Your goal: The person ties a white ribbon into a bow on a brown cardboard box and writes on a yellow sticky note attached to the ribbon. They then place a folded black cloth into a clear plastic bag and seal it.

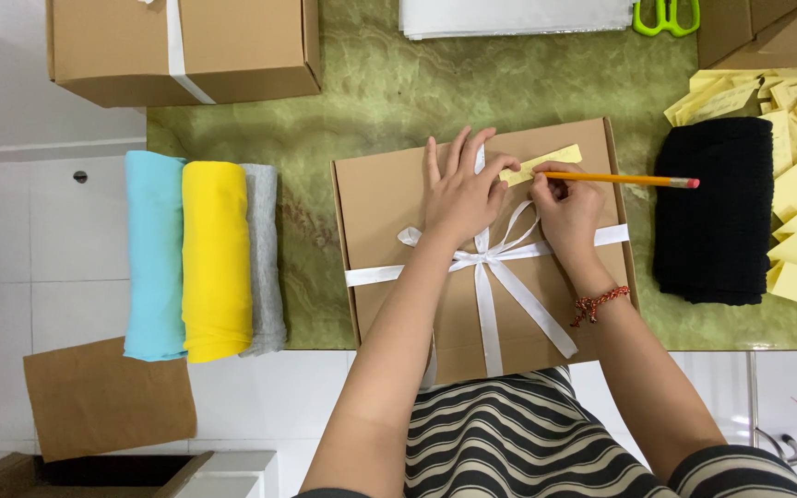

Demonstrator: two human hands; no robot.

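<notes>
Writing step: left hand [458, 189] spread flat on pale yellow paper slip [546, 162] atop the ribboned brown cardboard box [389, 212] — right hand [566, 207] pinching orange pencil [624, 179]; next needs steady strokes.

Matt brown cardboard box [389, 221] tied with satiny white ribbon [500, 304]; polished green marbled stone worktop [472, 83]; soft cloth rolls [200, 258] left; yellow paper strip [546, 162]; painted wooden pencil [615, 179].

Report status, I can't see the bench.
Left hand pins yellow slip on ribboned box. Right hand holds pencil. Nothing obstructing.

Right hand [566, 210] pencil [620, 179] on slip [546, 162]; left hand [458, 189] steadies.
</notes>
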